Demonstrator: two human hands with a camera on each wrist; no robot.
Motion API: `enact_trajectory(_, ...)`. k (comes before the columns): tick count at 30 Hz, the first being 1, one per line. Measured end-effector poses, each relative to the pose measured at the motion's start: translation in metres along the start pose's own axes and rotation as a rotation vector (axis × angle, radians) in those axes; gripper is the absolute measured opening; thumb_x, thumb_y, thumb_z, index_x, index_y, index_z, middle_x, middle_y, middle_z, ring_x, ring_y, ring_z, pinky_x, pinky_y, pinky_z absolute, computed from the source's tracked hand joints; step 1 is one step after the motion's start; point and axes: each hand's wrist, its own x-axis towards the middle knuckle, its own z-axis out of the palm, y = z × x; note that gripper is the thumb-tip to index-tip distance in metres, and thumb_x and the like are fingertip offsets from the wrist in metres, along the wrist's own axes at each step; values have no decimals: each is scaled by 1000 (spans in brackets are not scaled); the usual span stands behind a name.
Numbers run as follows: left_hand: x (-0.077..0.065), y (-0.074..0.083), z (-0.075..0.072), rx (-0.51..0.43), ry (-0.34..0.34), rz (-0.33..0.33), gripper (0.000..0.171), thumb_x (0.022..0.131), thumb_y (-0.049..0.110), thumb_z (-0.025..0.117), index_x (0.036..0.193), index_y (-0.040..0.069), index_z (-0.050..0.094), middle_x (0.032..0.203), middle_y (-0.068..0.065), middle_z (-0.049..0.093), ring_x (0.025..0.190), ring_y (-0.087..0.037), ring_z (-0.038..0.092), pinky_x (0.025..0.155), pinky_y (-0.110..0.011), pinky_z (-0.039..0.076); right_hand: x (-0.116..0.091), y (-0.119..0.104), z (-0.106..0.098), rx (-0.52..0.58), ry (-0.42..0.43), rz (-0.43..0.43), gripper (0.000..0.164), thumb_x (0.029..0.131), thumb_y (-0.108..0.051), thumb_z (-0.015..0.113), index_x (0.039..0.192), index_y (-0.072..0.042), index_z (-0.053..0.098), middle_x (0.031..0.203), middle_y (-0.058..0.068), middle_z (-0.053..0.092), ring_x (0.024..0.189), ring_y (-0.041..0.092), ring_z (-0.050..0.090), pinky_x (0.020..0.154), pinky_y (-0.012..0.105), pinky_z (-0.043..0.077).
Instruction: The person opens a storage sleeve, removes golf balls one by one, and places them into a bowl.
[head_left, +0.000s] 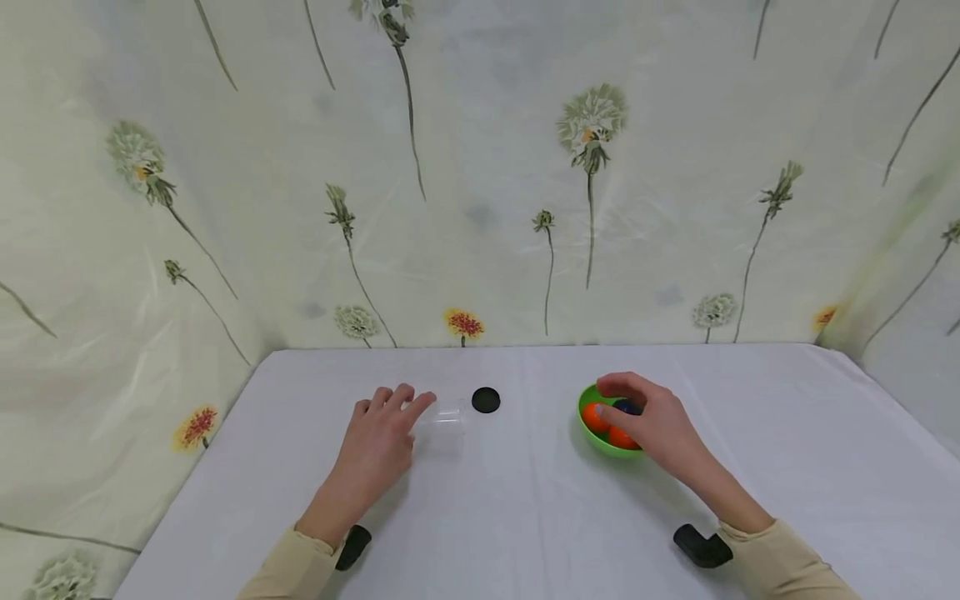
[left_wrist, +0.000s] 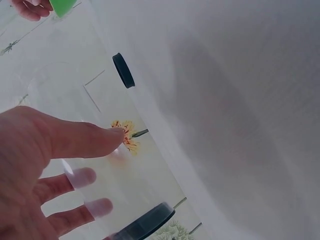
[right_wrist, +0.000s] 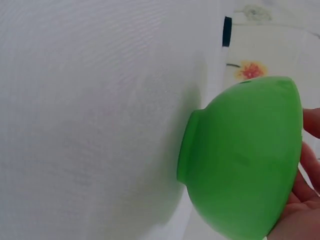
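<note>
My left hand (head_left: 378, 446) holds a clear container (head_left: 447, 417) lying sideways between thumb and fingers; its outline is faint. In the left wrist view the thumb (left_wrist: 90, 140) is in front, and two fingertips show pale, seemingly through clear plastic. My right hand (head_left: 660, 421) hovers over a green bowl (head_left: 600, 446), thumb and index finger spread apart above its contents. Orange balls (head_left: 596, 417) and a dark blue ball (head_left: 626, 407) lie in the bowl. From the right wrist, the bowl's wall (right_wrist: 240, 160) hides the balls and part of the fingers.
A round black lid (head_left: 486, 400) lies on the white table (head_left: 517, 517), right of the clear container. Another dark, rounded-edged thing (left_wrist: 145, 222) appears low in the left wrist view; its kind is unclear. Flower-patterned cloth (head_left: 480, 208) hangs behind the table.
</note>
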Motion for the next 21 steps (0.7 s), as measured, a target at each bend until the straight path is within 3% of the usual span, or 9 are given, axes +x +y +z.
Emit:
enact_trajectory(3,1,0,-1,-1,9,3,57,79,2,78,130,20,60,118,-5,57,107,-29,51,85,-49,45,1,1,-2,53,-3,-2,42,92,-33,70,127,-11,61,122,6,64,115,28,58,89,20,46)
enact_trajectory(6,2,0,-1,-9,16,6,57,78,2,79,130,20,60,118,-5,57,107,-28,51,85,-49,45,1,-3,-2,113,-8,13,42,92,-35,70,126,-13,61,123,5,64,116,26,58,88,15,44)
enact_trajectory(16,6,7,0,-168,28,-82,59,78,-3,78,132,16,61,123,-5,58,112,-29,50,91,-55,41,4,-17,3,204,-13,-1,33,97,-35,63,124,-15,62,122,4,64,113,19,60,89,20,47)
enact_trajectory(21,10,8,0,-234,46,-100,58,78,-3,78,131,14,61,124,-6,58,110,-31,52,86,-55,44,5,-19,6,202,-14,-12,31,98,-34,62,124,-16,63,120,0,65,111,16,60,89,20,48)
